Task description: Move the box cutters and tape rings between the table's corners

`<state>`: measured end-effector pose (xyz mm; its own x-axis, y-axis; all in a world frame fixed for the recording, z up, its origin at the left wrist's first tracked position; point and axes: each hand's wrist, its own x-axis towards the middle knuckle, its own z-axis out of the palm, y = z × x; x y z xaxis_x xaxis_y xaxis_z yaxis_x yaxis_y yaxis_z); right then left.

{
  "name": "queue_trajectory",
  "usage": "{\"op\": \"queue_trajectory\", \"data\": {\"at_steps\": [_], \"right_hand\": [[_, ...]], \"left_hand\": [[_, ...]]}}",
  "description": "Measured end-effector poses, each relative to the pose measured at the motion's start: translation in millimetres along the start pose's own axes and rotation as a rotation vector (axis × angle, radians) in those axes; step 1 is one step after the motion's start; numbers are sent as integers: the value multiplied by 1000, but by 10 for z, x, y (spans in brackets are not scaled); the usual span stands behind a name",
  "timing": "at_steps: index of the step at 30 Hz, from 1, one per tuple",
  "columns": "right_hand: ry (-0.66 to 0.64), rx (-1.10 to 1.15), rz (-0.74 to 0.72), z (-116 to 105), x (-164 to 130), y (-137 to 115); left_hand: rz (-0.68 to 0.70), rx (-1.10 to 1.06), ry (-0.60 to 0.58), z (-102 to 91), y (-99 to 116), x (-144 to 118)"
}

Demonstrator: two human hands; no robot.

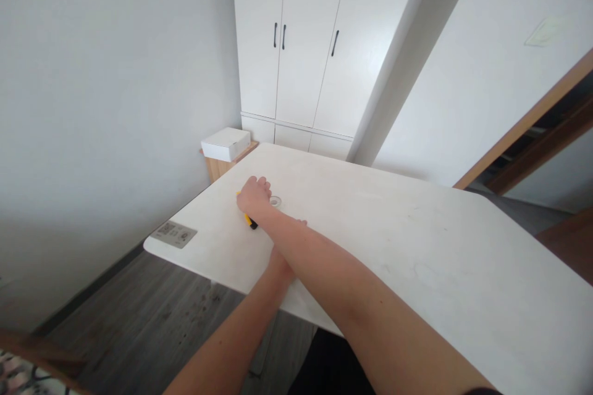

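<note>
Right hand (254, 196) laid over a yellow and black tool (249, 220), its grip closed down on it as far as can be seen.

Fingers curl over the tool on the white table (417, 241), near the table's far left corner; only the tool's yellow body and black end show below the heel of the hand, so what kind of tool it is cannot be told. Just beside the fingertips, to the right, lies a small clear round disc (275, 201), apart from the hand. The left hand (283, 259) lies mostly hidden under the right forearm at the near table edge, and whether its grip is open or closed cannot be told. A grey printed label (175, 234) sits at the table's left corner. Beyond the table, a white box (226, 143) rests on a low wooden stand before a white wardrobe (306, 43).
</note>
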<state>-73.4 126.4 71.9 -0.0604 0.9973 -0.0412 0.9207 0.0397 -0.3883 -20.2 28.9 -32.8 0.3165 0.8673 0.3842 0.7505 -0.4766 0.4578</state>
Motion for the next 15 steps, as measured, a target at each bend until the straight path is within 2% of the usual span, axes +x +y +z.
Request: {"op": "queue_trajectory", "data": {"at_steps": [2, 4, 7, 9, 12, 15], "right_hand": [[46, -17, -39, -127, -6, 141], [70, -31, -64, -288, 1, 388], [43, -79, -123, -507, -20, 955], [21, -118, -113, -584, -94, 1401], [20, -133, -64, -556, -313, 2010], [126, -90, -78, -413, -574, 2394]], "left_hand": [[40, 1, -18, -59, 49, -2], [75, 3, -32, -114, 112, 13], [105, 35, -52, -172, 187, 50], [111, 72, -68, -193, 210, 64], [115, 116, -89, -204, 217, 63], [108, 136, -83, -206, 219, 52]]}}
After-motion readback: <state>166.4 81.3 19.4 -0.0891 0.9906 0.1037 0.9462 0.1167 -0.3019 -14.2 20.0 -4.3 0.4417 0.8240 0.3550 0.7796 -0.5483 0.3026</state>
